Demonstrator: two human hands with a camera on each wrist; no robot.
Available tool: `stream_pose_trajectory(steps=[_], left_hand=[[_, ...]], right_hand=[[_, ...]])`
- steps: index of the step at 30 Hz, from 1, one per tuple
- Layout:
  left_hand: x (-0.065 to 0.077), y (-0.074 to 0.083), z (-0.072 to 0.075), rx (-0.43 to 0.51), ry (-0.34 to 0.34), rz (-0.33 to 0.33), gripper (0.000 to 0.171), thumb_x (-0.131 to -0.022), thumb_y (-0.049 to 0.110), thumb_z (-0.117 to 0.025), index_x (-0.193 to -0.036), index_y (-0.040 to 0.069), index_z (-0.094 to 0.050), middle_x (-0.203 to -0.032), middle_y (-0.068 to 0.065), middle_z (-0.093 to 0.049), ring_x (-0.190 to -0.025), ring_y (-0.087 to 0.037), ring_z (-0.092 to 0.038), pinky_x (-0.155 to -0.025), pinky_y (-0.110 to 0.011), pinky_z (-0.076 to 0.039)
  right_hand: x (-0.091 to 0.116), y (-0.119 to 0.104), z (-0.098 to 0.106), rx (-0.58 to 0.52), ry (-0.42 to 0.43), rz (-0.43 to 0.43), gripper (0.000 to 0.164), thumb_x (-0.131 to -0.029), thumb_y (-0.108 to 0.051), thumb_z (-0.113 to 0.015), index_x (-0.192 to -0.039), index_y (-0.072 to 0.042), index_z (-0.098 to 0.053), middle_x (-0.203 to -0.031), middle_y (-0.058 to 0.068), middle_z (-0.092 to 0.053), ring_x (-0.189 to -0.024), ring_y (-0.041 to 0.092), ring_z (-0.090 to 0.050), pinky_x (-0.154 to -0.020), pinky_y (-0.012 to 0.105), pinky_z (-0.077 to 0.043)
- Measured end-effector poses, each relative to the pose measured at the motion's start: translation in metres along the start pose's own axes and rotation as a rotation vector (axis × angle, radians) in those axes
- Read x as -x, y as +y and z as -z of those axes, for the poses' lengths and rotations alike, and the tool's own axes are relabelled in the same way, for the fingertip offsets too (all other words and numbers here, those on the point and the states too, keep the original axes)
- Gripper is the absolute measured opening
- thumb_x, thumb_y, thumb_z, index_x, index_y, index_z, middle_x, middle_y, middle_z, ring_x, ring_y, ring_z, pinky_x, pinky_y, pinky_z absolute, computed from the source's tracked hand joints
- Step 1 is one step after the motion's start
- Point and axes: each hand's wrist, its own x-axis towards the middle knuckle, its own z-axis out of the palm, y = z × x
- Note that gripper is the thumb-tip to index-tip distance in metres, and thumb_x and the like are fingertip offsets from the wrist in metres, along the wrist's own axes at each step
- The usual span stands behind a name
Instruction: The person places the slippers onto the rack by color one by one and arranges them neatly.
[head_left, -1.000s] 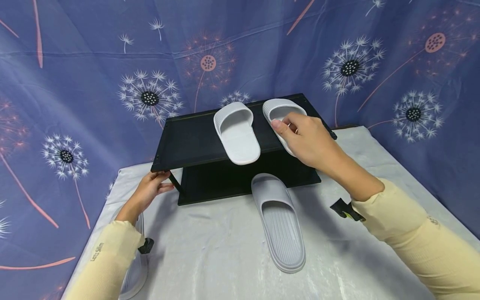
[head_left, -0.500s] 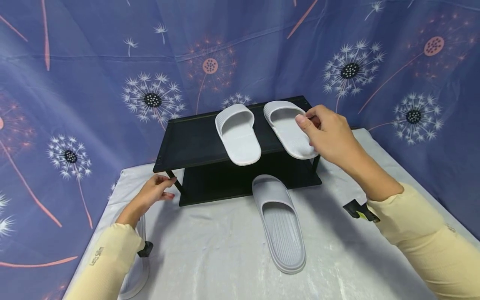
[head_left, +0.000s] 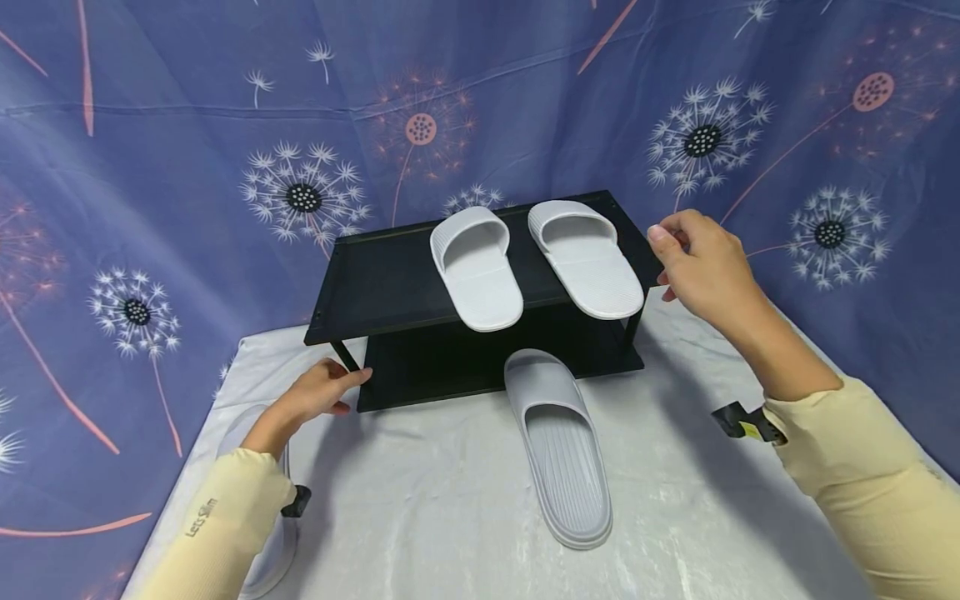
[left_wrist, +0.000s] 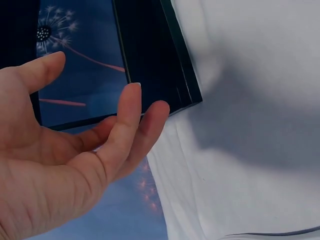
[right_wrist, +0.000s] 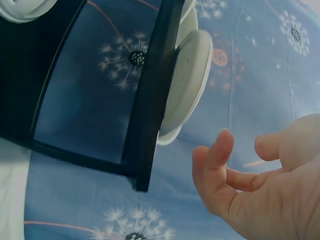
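Observation:
Two white slide slippers lie on the top shelf of a black two-tier shoe rack (head_left: 382, 279): a left one (head_left: 483, 287) and a right one (head_left: 596, 271), heels jutting over the front edge. My right hand (head_left: 705, 267) hovers just past the rack's right end, fingers loosely bent around nothing. In the right wrist view, a gap parts that hand from the slippers. By the left post (head_left: 347, 357) is my left hand (head_left: 318, 392), relaxed and holding nothing; whether it touches the rack I cannot tell. A grey slide slipper (head_left: 566, 467) stands before the rack, its toe over the lower shelf's edge.
Another grey slipper (head_left: 273, 550) lies at the left, partly hidden under my left forearm. A pale cloth (head_left: 420, 500) covers the table. Behind it hangs a blue curtain (head_left: 525, 108) with dandelion prints.
My right hand has drawn away from the right white slipper, moving rightward past the rack's end. The left hand has come slightly down from the top shelf's corner. The slippers stay put.

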Motion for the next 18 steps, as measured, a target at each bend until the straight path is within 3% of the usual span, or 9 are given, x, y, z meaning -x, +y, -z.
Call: stream_pose_trajectory(steps=[8,12,18], left_hand=[[0.0,0.004,-0.004,0.011,-0.029,-0.031,0.075,-0.093,0.057,-0.052,-0.128,-0.008,-0.044,-0.137,-0.027,-0.041,-0.097,-0.035,-0.067,-0.098,-0.047,-0.047],[0.001,0.007,-0.007,0.004,-0.031,-0.035,0.076,-0.092,0.061,-0.049,-0.127,-0.007,-0.047,-0.138,-0.027,-0.041,-0.092,-0.034,-0.068,-0.096,-0.047,-0.048],[0.0,0.01,-0.011,-0.016,-0.018,-0.052,0.075,-0.093,0.061,-0.049,-0.121,-0.009,-0.048,-0.133,-0.027,-0.045,-0.087,-0.034,-0.069,-0.092,-0.045,-0.05]], right_hand=[[-0.004,0.025,0.004,-0.108,-0.032,-0.072,0.054,-0.103,-0.04,-0.034,-0.143,-0.003,-0.038,-0.114,0.023,-0.05,-0.06,0.0,-0.059,-0.051,0.026,-0.055],[-0.008,0.039,0.002,-0.19,-0.053,-0.117,0.053,-0.105,-0.034,-0.029,-0.147,-0.003,-0.03,-0.117,0.025,-0.046,-0.062,0.002,-0.06,-0.054,0.027,-0.057],[-0.01,0.056,0.001,-0.219,-0.089,-0.169,0.05,-0.106,-0.025,-0.024,-0.149,0.001,-0.025,-0.116,0.026,-0.044,-0.064,0.005,-0.061,-0.058,0.03,-0.058]])
